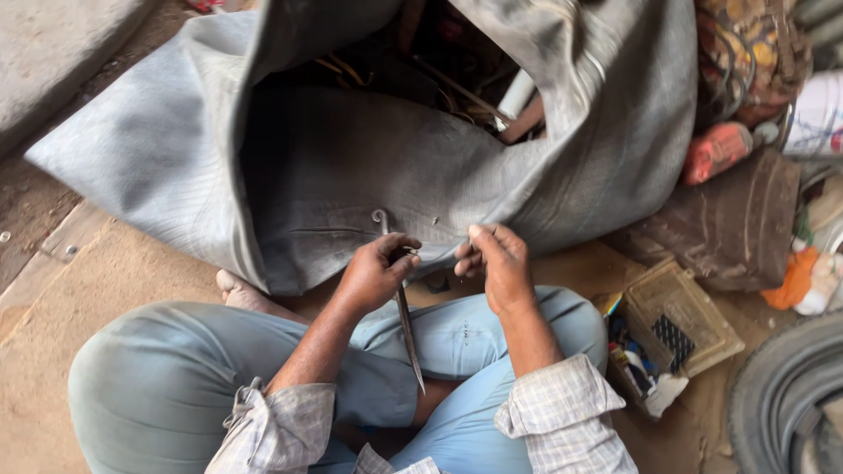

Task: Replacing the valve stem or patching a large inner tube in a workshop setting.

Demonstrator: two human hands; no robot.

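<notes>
Left hand fisted round metal tool; right hand pinches grey rubber tube. Risk: tool point slips, hurts thigh.

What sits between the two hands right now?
Head view: between left hand and right hand lies grey rubber tube; a small dark object rests just below.

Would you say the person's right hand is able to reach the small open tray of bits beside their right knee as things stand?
Probably yes: the right hand pinches the grey rubber sheet, and the tray lies on the floor just beyond the right knee, with nothing between them.
</notes>
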